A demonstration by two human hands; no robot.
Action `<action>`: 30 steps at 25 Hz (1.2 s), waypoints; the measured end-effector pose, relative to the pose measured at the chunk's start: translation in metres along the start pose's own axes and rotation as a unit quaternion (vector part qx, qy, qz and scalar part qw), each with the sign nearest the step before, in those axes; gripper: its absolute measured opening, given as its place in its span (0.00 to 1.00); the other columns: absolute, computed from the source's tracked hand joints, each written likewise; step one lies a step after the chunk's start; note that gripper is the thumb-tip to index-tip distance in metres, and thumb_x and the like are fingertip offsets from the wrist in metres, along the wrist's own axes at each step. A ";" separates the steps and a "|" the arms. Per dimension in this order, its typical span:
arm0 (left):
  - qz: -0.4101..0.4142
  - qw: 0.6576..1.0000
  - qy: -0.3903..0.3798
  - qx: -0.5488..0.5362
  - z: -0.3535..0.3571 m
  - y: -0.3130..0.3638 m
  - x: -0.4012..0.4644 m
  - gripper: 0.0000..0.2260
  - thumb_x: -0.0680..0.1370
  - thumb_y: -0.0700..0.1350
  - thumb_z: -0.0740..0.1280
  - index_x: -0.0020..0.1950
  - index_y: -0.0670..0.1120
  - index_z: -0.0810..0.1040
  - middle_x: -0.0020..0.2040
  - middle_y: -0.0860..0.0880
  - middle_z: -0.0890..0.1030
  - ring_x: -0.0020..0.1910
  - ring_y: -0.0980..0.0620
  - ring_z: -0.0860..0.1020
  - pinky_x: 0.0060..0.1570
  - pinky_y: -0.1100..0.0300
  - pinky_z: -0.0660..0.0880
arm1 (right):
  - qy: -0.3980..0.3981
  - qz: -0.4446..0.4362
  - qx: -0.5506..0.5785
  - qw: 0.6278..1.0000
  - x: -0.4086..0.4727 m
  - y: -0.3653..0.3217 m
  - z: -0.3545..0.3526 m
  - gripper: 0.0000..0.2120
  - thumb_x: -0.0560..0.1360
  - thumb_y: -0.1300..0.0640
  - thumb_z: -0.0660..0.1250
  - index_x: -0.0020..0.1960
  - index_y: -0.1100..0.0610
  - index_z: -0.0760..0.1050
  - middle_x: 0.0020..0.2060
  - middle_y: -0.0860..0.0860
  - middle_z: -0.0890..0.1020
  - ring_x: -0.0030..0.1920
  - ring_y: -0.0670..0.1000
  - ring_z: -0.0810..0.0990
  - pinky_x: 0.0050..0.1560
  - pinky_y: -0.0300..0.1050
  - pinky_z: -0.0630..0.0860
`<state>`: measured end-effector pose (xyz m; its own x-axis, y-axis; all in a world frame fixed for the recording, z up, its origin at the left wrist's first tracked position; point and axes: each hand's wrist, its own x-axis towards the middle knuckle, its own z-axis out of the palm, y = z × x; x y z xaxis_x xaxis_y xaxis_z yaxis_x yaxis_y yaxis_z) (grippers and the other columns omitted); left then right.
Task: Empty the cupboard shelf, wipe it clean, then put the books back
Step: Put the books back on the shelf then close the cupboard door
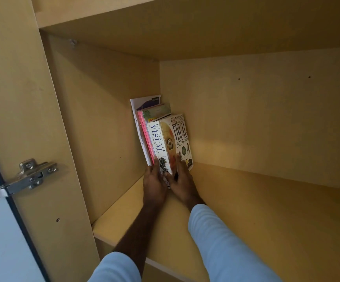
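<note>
From the head view, a few books stand upright in the back left corner of the cupboard shelf [246, 210], and the outermost, the thick Ultimate Visual Dictionary [168, 143], is clasped low down between both hands: the left hand [154, 184] has its fingers curled against the spine side and the right hand [182, 183] has its fingers laid up the front cover. It looks a heavy, stiff volume with a glossy, possibly slippery jacket, so I judge it best held near its foot from both sides. The thinner books [144, 123] behind it look light and floppy and may tip without it.
</note>
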<state>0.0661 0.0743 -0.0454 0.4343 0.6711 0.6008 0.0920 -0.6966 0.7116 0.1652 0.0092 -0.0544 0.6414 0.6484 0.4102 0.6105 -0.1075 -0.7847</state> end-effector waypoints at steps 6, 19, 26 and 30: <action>-0.004 0.998 -0.048 0.030 -0.006 0.007 -0.005 0.30 0.83 0.43 0.62 0.82 0.46 0.53 0.72 0.40 0.68 0.70 0.44 0.70 0.71 0.50 0.69 | -0.017 -0.001 -0.015 1.000 0.001 -0.001 -0.001 0.38 0.80 0.43 0.63 0.81 0.37 0.42 0.82 0.49 0.51 0.82 0.52 0.46 0.79 0.62 0.55; 0.167 0.935 -0.084 0.303 -0.163 0.018 -0.038 0.36 0.77 0.36 0.57 0.82 0.44 0.43 0.82 0.46 0.46 0.81 0.51 0.44 0.80 0.49 0.50 | 0.160 -0.221 -0.209 0.939 -0.046 -0.127 0.034 0.31 0.81 0.49 0.52 0.82 0.57 0.51 0.82 0.53 0.54 0.82 0.50 0.51 0.78 0.64 0.53; 0.220 0.921 0.030 0.320 -0.264 0.057 -0.119 0.29 0.81 0.37 0.59 0.81 0.39 0.52 0.82 0.41 0.53 0.81 0.45 0.51 0.79 0.48 0.53 | 0.118 -0.369 -0.096 0.917 -0.142 -0.228 0.077 0.30 0.85 0.51 0.54 0.82 0.60 0.50 0.82 0.56 0.53 0.82 0.52 0.48 0.80 0.61 0.49; 0.205 0.932 0.089 0.285 -0.360 0.043 -0.204 0.26 0.80 0.34 0.56 0.78 0.35 0.58 0.80 0.41 0.56 0.80 0.45 0.57 0.77 0.49 0.62 | 0.072 -0.472 -0.046 0.877 -0.221 -0.288 0.130 0.27 0.84 0.54 0.49 0.80 0.63 0.54 0.80 0.59 0.57 0.81 0.57 0.53 0.80 0.62 0.50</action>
<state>-0.3407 -0.0007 -0.0064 0.3866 0.3152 0.8667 0.4347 -0.8911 0.1302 -0.2126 -0.0053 0.0202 -0.1224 0.3795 0.9170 0.9322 0.3612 -0.0251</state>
